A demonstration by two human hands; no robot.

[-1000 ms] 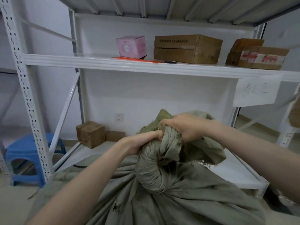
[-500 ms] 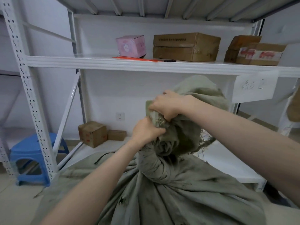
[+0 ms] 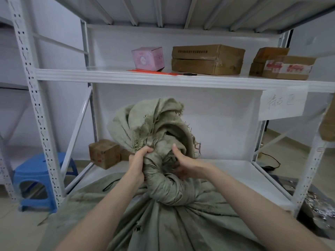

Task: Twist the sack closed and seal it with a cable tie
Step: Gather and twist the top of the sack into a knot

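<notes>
low in the frame's centre, the soft, limp grey-green woven sack [image 3: 163,223] bunches into a twisted neck [image 3: 168,187]. left hand [image 3: 137,166] clamps it; right hand [image 3: 186,166] presses alongside. coarse cloth likely grips well; hold just below the twist.

paper sign [image 3: 282,103] | handwritten characters, illegible | box print unreadable

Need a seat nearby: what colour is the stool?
Blue: the stool shows at lower left in the head view.
</notes>
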